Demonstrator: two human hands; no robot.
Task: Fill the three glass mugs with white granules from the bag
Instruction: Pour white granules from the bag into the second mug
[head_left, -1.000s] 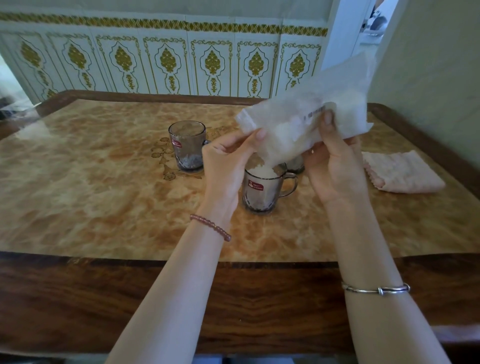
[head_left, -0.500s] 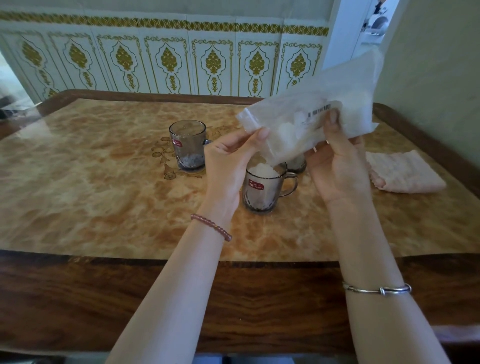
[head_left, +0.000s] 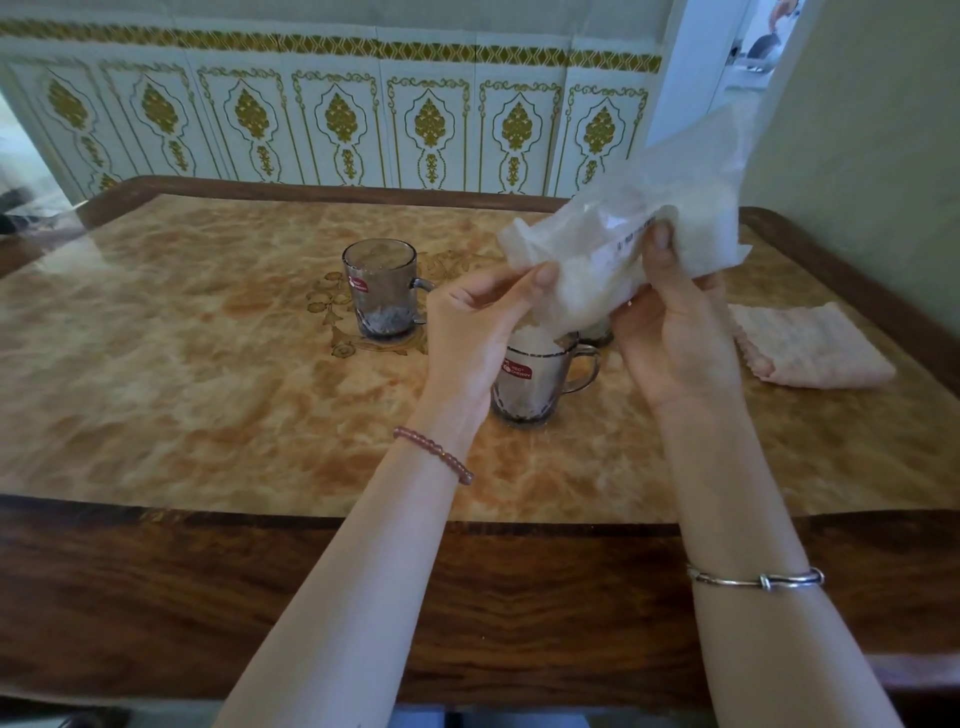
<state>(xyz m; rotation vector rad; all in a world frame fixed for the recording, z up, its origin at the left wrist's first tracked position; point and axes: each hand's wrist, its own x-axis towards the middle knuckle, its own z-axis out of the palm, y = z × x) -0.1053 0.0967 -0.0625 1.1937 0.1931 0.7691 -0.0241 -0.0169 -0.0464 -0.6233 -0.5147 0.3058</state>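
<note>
Bag (head_left: 623, 244) of white granules (head_left: 535, 332) is up in the air at about 1 o'clock from the middle of the surface (head_left: 208, 395), tilted so its low corner sits right over the near mug (head_left: 530, 384). Both hands have a grip on it: left hand (head_left: 478, 338) pinches the lower left edge of the plastic between thumb and fingers, right hand (head_left: 670, 332) cups it from underneath with the thumb pressed on the front by the printed label. Both forearms reach in from 6 o'clock, palms mostly turned toward each other, a bead bracelet (head_left: 434, 454) on the left wrist and a metal bangle (head_left: 756, 579) on the right.

The near mug has granules heaped above its rim. A second mug (head_left: 382, 291) stands at 10 o'clock from it, well apart, with only something at the bottom, hard to tell what. The third mug (head_left: 597, 335) is nearly all hidden behind bag and right hand, just a sliver of glass showing. A folded pink cloth (head_left: 810, 345) lies at 3 o'clock.
</note>
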